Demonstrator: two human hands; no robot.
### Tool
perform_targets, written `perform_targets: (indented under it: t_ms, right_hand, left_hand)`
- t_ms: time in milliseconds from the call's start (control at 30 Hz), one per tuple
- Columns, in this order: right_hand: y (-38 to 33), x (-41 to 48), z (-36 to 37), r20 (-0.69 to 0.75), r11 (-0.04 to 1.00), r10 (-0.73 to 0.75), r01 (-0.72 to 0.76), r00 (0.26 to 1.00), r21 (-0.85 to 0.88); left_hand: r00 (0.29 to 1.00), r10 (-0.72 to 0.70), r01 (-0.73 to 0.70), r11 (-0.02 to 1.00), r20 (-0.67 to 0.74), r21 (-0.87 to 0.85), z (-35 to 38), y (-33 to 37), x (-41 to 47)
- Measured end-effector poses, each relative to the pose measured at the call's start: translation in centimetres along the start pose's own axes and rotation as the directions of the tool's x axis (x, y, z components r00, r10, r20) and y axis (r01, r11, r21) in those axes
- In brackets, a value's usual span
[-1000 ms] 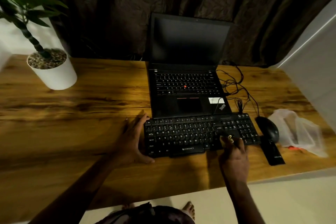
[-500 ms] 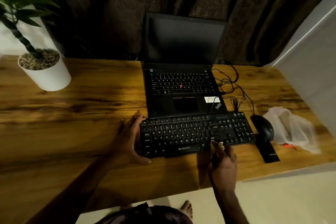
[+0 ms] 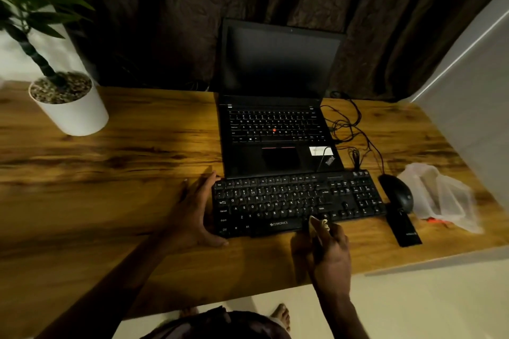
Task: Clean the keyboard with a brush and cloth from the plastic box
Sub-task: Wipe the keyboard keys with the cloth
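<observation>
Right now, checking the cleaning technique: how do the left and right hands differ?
The left hand lies open against the keyboard's left end; the right hand is curled at its front edge. The left hand holds nothing; the right hand pinches a small pale cleaning tool. Both are at the keyboard.

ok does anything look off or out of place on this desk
Nothing spilled or broken. A thin cable lies across the palm rest of the laptop, and loose wires are tangled on the table right of it. Otherwise nothing stands out.
</observation>
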State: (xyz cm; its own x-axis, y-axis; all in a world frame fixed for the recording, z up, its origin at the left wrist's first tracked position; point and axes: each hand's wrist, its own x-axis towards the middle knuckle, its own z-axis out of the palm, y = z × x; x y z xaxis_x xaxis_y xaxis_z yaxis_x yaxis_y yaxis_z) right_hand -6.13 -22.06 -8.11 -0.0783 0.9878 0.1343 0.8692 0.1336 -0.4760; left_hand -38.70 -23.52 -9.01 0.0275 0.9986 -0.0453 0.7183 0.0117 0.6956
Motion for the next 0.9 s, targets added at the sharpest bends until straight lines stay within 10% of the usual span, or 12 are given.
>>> perform_targets:
  t_ms: [900]
  right_hand:
    - [1.8,2.1,-0.5,-0.079,0.995,0.092,-0.095,0.993,-0.029]
  left_hand:
    - [1.0,-0.02,0.02,0.999,-0.007,0.026,0.3,-0.5,0.2]
